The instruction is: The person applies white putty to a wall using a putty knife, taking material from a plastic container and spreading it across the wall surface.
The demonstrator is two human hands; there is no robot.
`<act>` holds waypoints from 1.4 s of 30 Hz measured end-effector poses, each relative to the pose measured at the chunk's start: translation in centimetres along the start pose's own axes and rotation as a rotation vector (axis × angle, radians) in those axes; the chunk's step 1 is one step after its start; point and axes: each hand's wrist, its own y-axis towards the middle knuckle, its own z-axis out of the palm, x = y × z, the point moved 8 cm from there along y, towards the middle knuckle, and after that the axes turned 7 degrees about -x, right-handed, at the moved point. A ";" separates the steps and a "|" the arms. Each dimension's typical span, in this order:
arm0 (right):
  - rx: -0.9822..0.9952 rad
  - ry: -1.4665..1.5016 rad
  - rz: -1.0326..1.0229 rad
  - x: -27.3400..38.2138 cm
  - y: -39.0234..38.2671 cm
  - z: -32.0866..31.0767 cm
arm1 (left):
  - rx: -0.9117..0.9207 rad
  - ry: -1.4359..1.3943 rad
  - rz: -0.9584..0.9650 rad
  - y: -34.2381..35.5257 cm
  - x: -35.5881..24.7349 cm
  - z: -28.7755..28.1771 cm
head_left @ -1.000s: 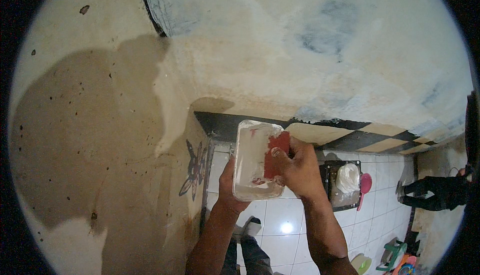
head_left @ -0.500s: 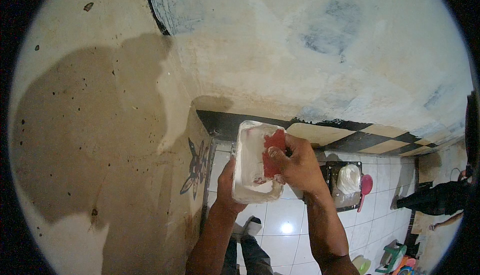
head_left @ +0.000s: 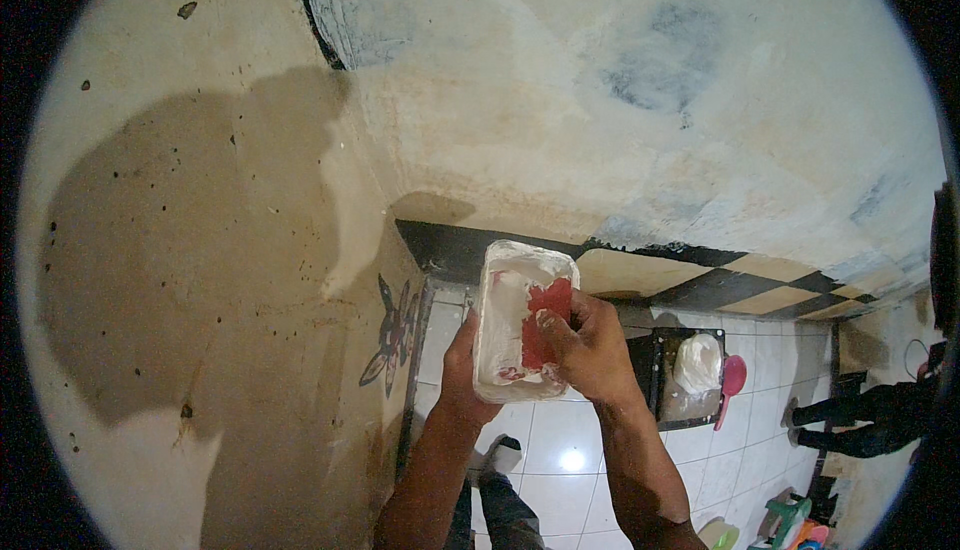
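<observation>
My left hand (head_left: 464, 378) grips a white rectangular plastic tub (head_left: 530, 250) from its left and lower side, the fingers mostly hidden beneath. White paste (head_left: 502, 320) coats the tub's inside and rim. In my right hand (head_left: 600, 352) is a flat red putty spreader (head_left: 548, 296), pinched with the thumb on its face. The spreader lies over the right part of the tub, and paste is smeared along its edges. Paste also marks my right thumb.
Patched walls meet in a corner ahead, the left wall (head_left: 250, 280) close by. On the tiled floor (head_left: 560, 430) stand a dark board (head_left: 690, 410) with a white bag (head_left: 697, 363), a pink dipper (head_left: 735, 375) and a green stool (head_left: 785, 520). Another person's legs (head_left: 860, 425) appear at right.
The tub has moved slightly right and up. The spreader has shifted slightly down and left inside it. At the right, the other person's legs have come further into view.
</observation>
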 end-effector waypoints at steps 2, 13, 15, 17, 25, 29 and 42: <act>0.012 0.056 0.031 0.3 -0.2 0.1 | 0.049 0.244 0.116 -0.4 -0.5 0.7; -0.098 0.373 0.048 -1.1 -1.4 -2.7 | -0.082 -0.134 -0.109 0.2 1.4 -1.1; -0.114 0.384 0.103 -0.6 -1.9 -3.2 | -0.039 -0.171 -0.086 0.2 1.2 -1.1; -0.143 0.379 0.093 -0.5 -2.1 -3.2 | 0.011 -0.198 -0.092 0.1 0.8 -0.8; -0.159 0.043 -0.111 0.7 -2.1 -1.9 | -0.015 -0.138 0.024 -0.1 -1.5 -0.7; -0.090 -0.129 0.013 1.2 -0.9 -0.2 | -0.020 -0.153 0.021 -0.1 -1.8 -0.4; -0.070 0.069 0.012 0.3 0.0 1.9 | -0.092 -0.179 -0.092 0.0 -0.2 -1.1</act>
